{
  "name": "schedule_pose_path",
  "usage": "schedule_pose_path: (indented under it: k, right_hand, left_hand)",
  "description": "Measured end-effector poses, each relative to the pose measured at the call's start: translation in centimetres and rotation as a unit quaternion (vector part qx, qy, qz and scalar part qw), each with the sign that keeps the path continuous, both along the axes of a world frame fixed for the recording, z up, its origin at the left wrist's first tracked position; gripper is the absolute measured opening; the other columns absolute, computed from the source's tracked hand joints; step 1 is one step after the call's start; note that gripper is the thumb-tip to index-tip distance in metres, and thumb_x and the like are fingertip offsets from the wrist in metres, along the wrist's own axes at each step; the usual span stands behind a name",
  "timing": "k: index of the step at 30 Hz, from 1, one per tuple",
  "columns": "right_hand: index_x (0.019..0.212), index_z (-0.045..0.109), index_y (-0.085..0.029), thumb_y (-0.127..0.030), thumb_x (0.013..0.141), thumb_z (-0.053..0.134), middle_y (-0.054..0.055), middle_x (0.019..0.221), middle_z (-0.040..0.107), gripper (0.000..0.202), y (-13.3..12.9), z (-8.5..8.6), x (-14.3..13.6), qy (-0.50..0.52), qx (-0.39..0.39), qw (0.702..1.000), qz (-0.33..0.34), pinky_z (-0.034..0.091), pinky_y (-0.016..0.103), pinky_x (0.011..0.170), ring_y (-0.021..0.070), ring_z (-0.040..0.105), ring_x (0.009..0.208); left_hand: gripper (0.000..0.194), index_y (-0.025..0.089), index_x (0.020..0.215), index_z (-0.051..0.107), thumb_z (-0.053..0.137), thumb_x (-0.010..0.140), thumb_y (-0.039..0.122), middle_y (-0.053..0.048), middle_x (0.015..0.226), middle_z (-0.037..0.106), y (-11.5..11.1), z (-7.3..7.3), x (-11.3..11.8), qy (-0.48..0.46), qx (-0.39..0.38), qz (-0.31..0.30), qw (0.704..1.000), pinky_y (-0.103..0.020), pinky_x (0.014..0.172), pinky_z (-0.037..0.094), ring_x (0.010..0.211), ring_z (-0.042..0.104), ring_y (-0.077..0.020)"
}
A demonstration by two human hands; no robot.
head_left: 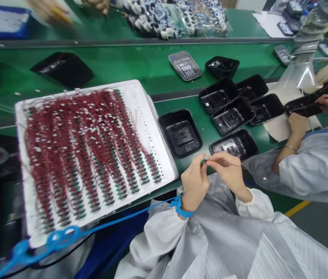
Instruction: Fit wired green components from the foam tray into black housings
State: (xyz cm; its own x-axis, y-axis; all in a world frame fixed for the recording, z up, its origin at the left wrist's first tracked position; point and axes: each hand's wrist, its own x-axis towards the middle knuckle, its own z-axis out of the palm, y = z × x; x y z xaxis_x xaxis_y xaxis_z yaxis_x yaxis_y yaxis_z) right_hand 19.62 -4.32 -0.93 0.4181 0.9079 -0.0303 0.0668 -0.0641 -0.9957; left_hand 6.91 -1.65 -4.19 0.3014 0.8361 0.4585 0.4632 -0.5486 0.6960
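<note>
Close to the table's front edge, my left hand pinches a small green circuit board between thumb and fingers. My right hand is closed at the same spot, its fingertips on a thin red wire that trails off to the right. Fingers partly cover where wire and board meet. A blue wrist strap circles my left wrist. Just beyond my hands lie a black plastic housing and another black housing. To the left, a white foam tray carries rows of small boards with red wires.
Several black housings cluster at the back right. On the green conveyor ride a display panel and black casings. A co-worker's hands work at the right. The blue strap cord crosses before the tray.
</note>
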Motion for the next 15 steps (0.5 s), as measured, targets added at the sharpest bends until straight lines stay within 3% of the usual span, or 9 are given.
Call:
schedule_pose_path:
  k: [5,10,15]
  right_hand:
    - [0.086,0.08,-0.024,-0.035,0.077,0.079,0.003,0.09,0.08,0.015,0.3,0.1,0.5,0.007,-0.027,0.999,0.029,0.062,0.03,0.081,0.0178,0.075,0.085]
    - [0.089,0.08,-0.024,-0.036,0.075,0.085,0.002,0.091,0.079,0.019,0.5,1.0,1.6,0.022,-0.084,0.991,0.105,0.062,0.033,0.088,0.0192,0.076,0.087]
    - [0.092,0.082,-0.025,-0.035,0.077,0.083,0.003,0.094,0.079,0.018,1.4,2.0,2.1,-0.087,-0.086,0.981,0.153,0.062,0.035,0.086,0.0203,0.075,0.087]
  left_hand:
    - [0.026,0.019,0.128,0.057,0.044,0.106,0.025,-0.009,0.111,0.077,0.3,-1.7,0.7,-0.014,-0.009,0.017,1.0,-0.027,0.081,0.061,0.095,0.077,-0.019]
    - [0.035,0.016,0.14,0.051,0.038,0.107,0.021,-0.012,0.125,0.074,0.0,-2.6,0.2,-0.003,-0.037,-0.044,0.998,-0.03,0.094,0.061,0.112,0.075,-0.0184]
    - [0.042,0.014,0.149,0.043,0.036,0.107,0.018,-0.016,0.139,0.067,-0.2,-3.0,-0.7,-0.012,-0.057,-0.092,0.994,-0.034,0.106,0.059,0.126,0.069,-0.0204]
